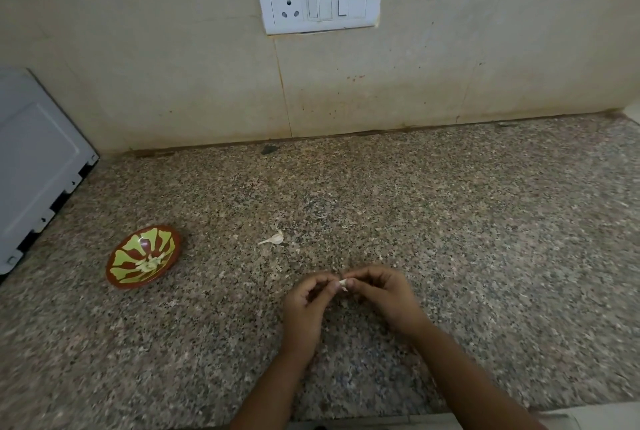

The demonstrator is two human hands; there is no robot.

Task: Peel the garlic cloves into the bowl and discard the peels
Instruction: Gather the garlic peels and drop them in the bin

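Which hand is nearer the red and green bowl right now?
Left. The left hand is to the right of the bowl, apart from it; the right hand lies farther right still. Both pinch one garlic clove.

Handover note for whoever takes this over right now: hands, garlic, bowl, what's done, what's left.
Hands: the left hand and right hand both pinch one garlic clove at their fingertips above the counter.
Things: the bowl sits on the counter to the left, with pale garlic pieces at its centre. A loose clove lies beyond the hands, seemingly unpeeled.
Done: some garlic is in the bowl.
Left: finish the pinched clove, peel the loose one, discard the peels.
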